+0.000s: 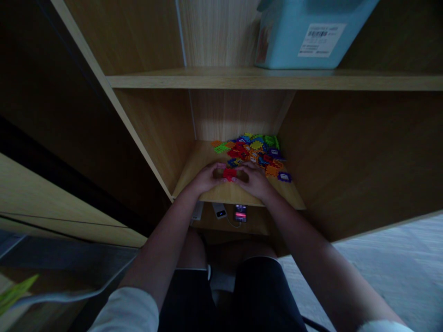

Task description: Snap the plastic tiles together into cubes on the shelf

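Observation:
Both my hands reach into a low wooden shelf compartment (pixel 194 177). My left hand (pixel 206 177) and my right hand (pixel 254 180) pinch a small red toothed plastic piece (pixel 229 174) between them from either side, just above the shelf board. Right behind the hands lies a pile of colourful interlocking plastic pieces (pixel 254 150) in green, orange, blue, purple and red, spread toward the back right of the compartment. A single purple piece (pixel 284 176) lies apart at the right.
A light blue plastic bin (pixel 304 34) with a barcode label stands on the shelf above. Below the board lie a phone with a lit screen (pixel 241 213) and a small white device (pixel 219 210). My knees are under the shelf. Grey floor shows at right.

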The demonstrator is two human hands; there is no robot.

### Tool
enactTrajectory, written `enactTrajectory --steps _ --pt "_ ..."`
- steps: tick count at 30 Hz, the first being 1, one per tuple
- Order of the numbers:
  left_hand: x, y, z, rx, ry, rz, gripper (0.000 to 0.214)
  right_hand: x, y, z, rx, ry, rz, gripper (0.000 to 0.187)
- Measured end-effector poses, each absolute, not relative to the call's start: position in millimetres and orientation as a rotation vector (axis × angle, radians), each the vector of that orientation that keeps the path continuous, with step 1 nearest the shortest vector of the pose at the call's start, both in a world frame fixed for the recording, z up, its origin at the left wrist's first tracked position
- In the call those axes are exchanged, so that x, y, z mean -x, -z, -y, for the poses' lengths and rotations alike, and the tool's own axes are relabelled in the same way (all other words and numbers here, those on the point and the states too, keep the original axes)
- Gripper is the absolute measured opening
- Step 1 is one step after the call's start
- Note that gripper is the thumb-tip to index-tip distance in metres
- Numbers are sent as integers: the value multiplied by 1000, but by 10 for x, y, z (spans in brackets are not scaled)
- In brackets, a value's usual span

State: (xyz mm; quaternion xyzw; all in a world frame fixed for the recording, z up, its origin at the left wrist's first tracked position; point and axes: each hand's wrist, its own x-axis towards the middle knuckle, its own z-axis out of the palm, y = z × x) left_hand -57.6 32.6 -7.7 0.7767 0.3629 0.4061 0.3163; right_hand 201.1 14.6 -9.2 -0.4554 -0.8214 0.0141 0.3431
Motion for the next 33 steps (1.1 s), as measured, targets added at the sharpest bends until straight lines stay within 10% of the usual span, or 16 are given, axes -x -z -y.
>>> enactTrajectory --steps 33 --pt "579 82 -329 -2058 -1069 -967 55 -1988 28 -88 1253 -62 2141 39"
